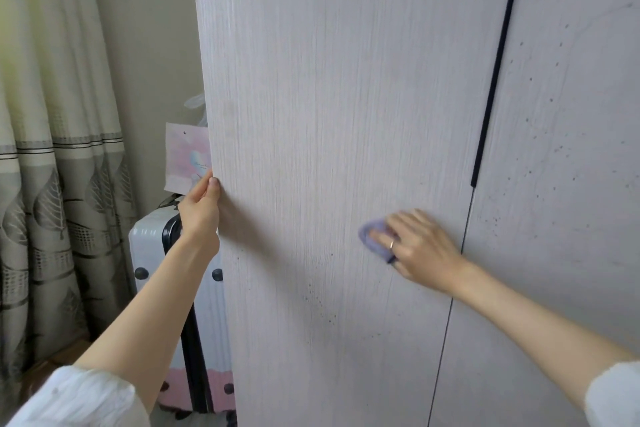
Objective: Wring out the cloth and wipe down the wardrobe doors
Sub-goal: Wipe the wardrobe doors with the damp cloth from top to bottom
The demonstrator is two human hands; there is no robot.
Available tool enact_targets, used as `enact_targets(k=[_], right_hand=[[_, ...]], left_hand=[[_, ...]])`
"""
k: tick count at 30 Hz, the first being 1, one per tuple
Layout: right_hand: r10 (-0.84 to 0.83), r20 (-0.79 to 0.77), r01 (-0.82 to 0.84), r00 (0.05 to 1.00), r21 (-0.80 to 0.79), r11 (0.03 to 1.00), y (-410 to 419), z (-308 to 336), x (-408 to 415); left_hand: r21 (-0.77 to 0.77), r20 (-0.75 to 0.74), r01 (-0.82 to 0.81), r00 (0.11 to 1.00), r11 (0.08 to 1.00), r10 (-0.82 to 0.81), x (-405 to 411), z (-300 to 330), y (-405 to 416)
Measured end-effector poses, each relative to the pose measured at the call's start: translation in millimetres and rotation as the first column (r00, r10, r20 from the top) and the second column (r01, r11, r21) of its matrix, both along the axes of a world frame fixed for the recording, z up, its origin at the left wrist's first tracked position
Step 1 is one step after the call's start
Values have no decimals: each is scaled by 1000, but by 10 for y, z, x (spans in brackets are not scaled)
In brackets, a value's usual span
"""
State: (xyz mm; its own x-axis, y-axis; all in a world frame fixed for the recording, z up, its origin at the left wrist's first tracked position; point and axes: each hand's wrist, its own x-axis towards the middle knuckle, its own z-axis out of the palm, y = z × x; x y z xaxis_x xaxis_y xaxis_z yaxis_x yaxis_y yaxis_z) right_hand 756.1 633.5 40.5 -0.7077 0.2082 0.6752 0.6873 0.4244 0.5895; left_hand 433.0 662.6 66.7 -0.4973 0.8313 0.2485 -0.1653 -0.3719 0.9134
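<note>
A pale grey wood-grain wardrobe door [329, 97] fills the middle of the view, standing open toward me. My left hand [201, 208] grips its left edge, thumb on the front face. My right hand [419, 246] lies flat on the lower part of the door and presses a small lilac cloth [372, 234] against it; only the cloth's left part shows past my fingers. A second door [571, 149] stands to the right, with dark specks on it and a long black handle strip [498, 62] between the two doors.
A white and pink suitcase [204, 322] stands on the floor behind the open door at the left. A pastel card [185, 159] hangs above it. Patterned beige curtains [52, 149] cover the far left. Dark specks dot the lower door.
</note>
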Motion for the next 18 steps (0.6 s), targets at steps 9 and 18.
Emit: enact_targets(k=[9,18], right_hand=[[-111,-424,207,899,188,960,25,962,309],[-195,-4,195,981,14,981,-102,-62,478]], left_hand=[[20,-4,-44,999,999,44,36,-30,18],[56,70,-103,993,993,99,127,-35,2]])
